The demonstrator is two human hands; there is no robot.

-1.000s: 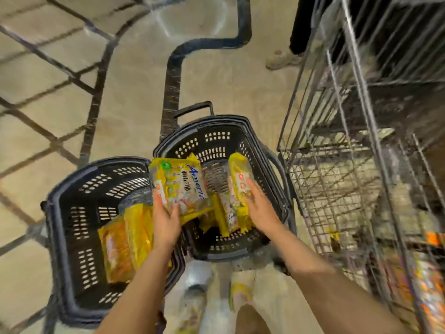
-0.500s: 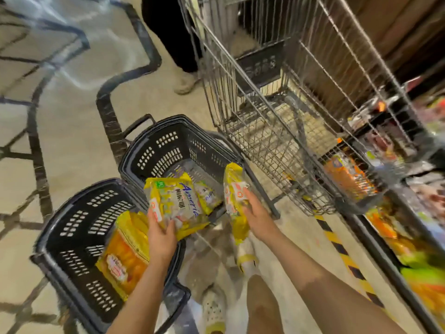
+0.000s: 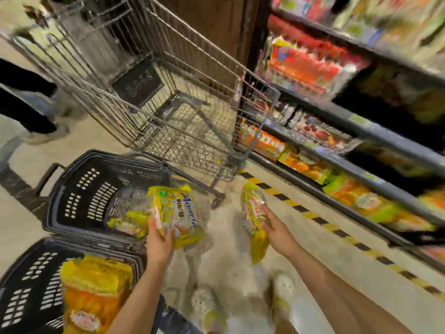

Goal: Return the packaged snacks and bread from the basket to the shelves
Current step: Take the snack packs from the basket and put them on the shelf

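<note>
From the head camera, a shop aisle lies below: pale, speckled floor (image 3: 313, 261) with a yellow-and-black hazard stripe (image 3: 320, 220) running along the foot of the shelves (image 3: 361, 131) on the right. Those shelves are dark-edged and packed with bright red, orange and green packets, all smeared by motion, so no labels can be read. A wire shopping trolley (image 3: 168, 104) stands between the shelves and the baskets, tilted in the wide-angle frame, with a dark panel on its far wall. At the far left edge, dark trouser legs and a shoe of another person (image 3: 26, 109) show.

Two black perforated baskets sit on the floor at lower left. The far basket (image 3: 79, 189) holds at least one yellow packet at its near right corner. The near basket (image 3: 26, 292) holds a yellow-and-orange bag (image 3: 94, 292) lying against its right side.

The left hand (image 3: 159, 242) grips a yellow snack pack with blue lettering (image 3: 175, 213), fingers curled round its lower edge, holding it above the far basket's near rim. The right hand (image 3: 277, 227) has its grip closed on a second yellow pack (image 3: 252, 213), held edge-on and upright over the floor, just short of the trolley's near corner and well apart from the shelves. The person's light shoes (image 3: 284, 285) show below, between the two forearms.
</note>
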